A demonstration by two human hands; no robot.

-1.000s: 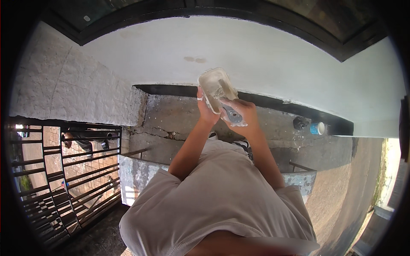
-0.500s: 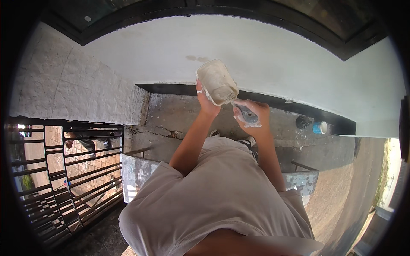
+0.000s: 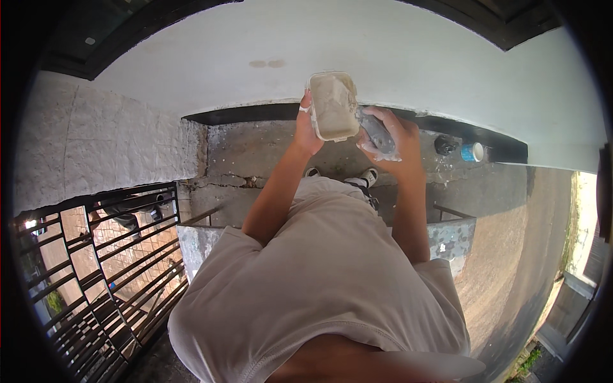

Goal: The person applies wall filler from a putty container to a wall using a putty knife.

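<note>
My left hand (image 3: 306, 133) grips a pale rectangular plastic container (image 3: 333, 102) from its left side; inside it is smeared with whitish-grey paste. My right hand (image 3: 403, 142), spotted with white paste, is closed on a grey-handled scraper (image 3: 377, 131) at the container's right edge, where a lump of paste clings to the rim. Most of the scraper's blade is hidden or too unclear to make out. Both hands are held out in front of my body, over the concrete step and low on the white wall in the picture.
A white wall (image 3: 434, 80) with dark skirting is ahead, dark frames above. Cracked concrete (image 3: 255, 163) lies underfoot, with a black lumpy bag (image 3: 446, 145) and blue-white cup (image 3: 472, 152) at right. Black railing (image 3: 96, 242) is at left; a partly visible person (image 3: 124, 217) is beyond it.
Both hands have risen in the picture. The container has turned more upright in view, and the scraper is now beside its right rim instead of inside it. The whole view has shifted slightly.
</note>
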